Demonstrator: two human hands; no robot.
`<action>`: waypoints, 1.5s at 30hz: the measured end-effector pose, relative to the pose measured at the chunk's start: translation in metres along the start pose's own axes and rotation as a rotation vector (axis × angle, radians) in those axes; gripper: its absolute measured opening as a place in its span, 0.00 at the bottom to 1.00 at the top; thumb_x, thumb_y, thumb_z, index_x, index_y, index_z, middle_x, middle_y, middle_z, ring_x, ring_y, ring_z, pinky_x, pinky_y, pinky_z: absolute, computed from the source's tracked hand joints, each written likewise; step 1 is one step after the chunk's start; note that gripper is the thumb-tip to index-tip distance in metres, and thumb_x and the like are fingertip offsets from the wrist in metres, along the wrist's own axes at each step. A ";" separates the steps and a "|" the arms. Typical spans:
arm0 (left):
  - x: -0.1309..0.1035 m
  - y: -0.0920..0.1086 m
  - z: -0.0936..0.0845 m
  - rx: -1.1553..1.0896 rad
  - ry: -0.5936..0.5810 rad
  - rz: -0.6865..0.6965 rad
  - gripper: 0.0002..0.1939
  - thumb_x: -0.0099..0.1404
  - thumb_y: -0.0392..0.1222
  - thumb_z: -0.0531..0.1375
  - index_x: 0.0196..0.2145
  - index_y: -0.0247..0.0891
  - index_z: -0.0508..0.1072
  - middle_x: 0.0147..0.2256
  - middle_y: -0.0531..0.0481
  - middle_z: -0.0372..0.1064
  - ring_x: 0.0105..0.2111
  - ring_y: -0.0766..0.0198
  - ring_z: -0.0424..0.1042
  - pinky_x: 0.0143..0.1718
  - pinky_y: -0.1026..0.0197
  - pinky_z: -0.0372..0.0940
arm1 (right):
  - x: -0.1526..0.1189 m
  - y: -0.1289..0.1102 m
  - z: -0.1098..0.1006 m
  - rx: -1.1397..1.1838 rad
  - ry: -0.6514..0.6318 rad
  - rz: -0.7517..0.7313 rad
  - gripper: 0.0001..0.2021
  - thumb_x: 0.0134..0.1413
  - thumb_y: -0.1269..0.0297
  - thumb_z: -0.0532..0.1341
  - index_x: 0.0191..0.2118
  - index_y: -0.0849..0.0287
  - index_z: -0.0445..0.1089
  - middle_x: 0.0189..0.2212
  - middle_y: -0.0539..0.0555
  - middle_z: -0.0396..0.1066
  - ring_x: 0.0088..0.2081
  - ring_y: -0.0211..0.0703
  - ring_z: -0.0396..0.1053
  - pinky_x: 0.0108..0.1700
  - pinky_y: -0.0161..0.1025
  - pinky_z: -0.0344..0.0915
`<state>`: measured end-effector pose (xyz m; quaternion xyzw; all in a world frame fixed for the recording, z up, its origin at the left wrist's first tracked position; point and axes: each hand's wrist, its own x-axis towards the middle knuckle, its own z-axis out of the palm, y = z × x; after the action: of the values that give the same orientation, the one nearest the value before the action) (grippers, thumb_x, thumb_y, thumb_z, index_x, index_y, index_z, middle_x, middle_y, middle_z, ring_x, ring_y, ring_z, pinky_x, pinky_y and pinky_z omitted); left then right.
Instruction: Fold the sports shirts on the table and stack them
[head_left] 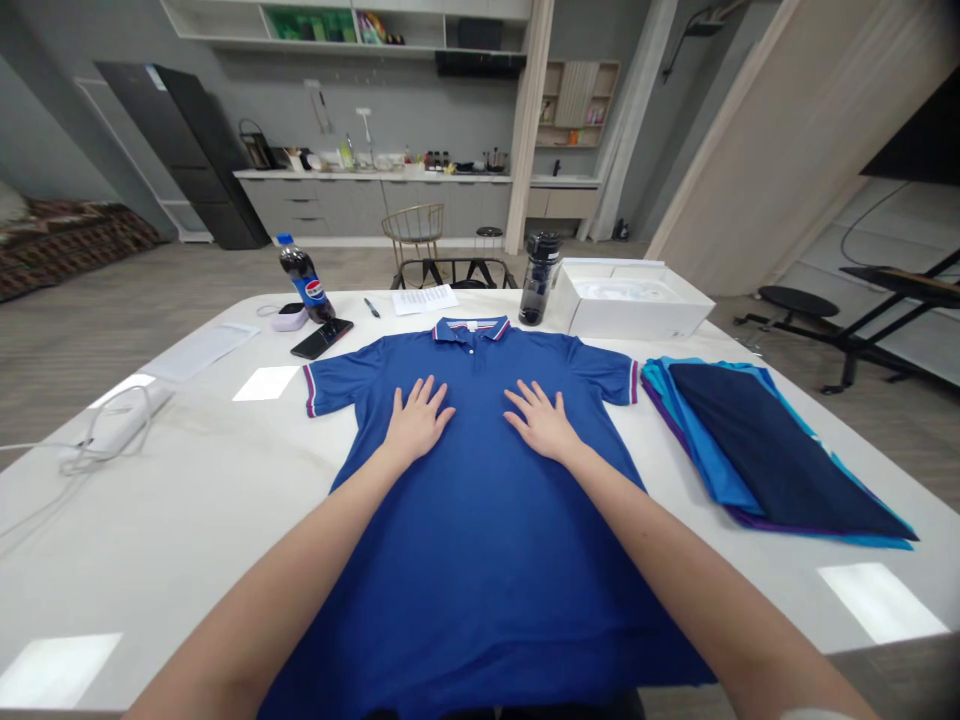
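A blue polo shirt [480,520] lies spread out on the white table, its striped collar at the far end and its short sleeves stretched to either side. The hem reaches the table's near edge. My left hand [417,420] rests flat on the left part of the chest, fingers spread. Across from it, my right hand [543,420] lies on the right part of the chest, also with spread fingers. Neither hand holds anything. Folded garments in dark navy, blue and purple form a stack [772,450] right of the shirt.
Beyond the left sleeve are a cola bottle [306,280], a phone [322,339] and a pen [372,308]. A paper sheet [424,299], a dark tumbler [538,280] and a white box [634,298] stand or lie past the collar. A cabled power strip [124,420] is far left.
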<state>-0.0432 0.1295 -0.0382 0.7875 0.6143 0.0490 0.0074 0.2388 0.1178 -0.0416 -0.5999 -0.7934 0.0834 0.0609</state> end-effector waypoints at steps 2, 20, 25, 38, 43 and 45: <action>0.027 -0.010 0.007 -0.040 -0.041 -0.054 0.34 0.75 0.61 0.38 0.73 0.48 0.53 0.74 0.47 0.41 0.73 0.50 0.41 0.71 0.37 0.39 | 0.028 0.007 0.000 0.015 -0.025 0.037 0.32 0.71 0.39 0.38 0.73 0.40 0.50 0.75 0.50 0.41 0.75 0.56 0.36 0.69 0.71 0.35; 0.153 -0.025 0.028 0.011 -0.024 -0.304 0.45 0.72 0.65 0.37 0.73 0.27 0.49 0.72 0.31 0.43 0.72 0.42 0.44 0.70 0.37 0.44 | 0.106 0.156 -0.017 0.011 0.060 0.711 0.39 0.68 0.37 0.36 0.75 0.54 0.48 0.74 0.64 0.43 0.72 0.72 0.41 0.68 0.70 0.39; 0.174 -0.012 0.025 0.002 -0.085 -0.348 0.41 0.73 0.62 0.40 0.71 0.29 0.56 0.72 0.30 0.46 0.72 0.41 0.47 0.68 0.35 0.47 | 0.112 0.171 -0.022 0.011 -0.017 0.529 0.34 0.69 0.38 0.36 0.74 0.42 0.48 0.75 0.53 0.40 0.74 0.67 0.37 0.67 0.75 0.34; 0.284 0.175 0.022 -0.296 -0.084 0.239 0.19 0.73 0.40 0.51 0.58 0.37 0.70 0.55 0.36 0.73 0.54 0.50 0.74 0.54 0.55 0.66 | 0.103 0.212 -0.062 -0.350 -0.165 0.675 0.21 0.66 0.68 0.51 0.57 0.69 0.74 0.55 0.70 0.73 0.62 0.62 0.64 0.69 0.67 0.33; 0.327 0.181 0.047 -0.331 -0.152 0.116 0.17 0.74 0.46 0.52 0.56 0.44 0.71 0.54 0.39 0.74 0.53 0.49 0.74 0.53 0.51 0.66 | 0.086 0.224 -0.063 -0.432 -0.033 0.630 0.20 0.61 0.73 0.53 0.54 0.64 0.76 0.54 0.71 0.73 0.60 0.65 0.63 0.65 0.78 0.33; 0.333 0.183 0.052 -0.333 -0.161 0.075 0.16 0.73 0.47 0.53 0.55 0.46 0.71 0.53 0.40 0.75 0.51 0.47 0.75 0.52 0.49 0.66 | 0.084 0.226 -0.066 -0.449 -0.007 0.653 0.20 0.61 0.75 0.52 0.53 0.64 0.76 0.53 0.72 0.73 0.60 0.66 0.63 0.63 0.78 0.41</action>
<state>0.2183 0.4099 -0.0540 0.7991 0.5653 0.0871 0.1851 0.4420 0.2632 -0.0235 -0.8188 -0.5595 -0.0753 -0.1040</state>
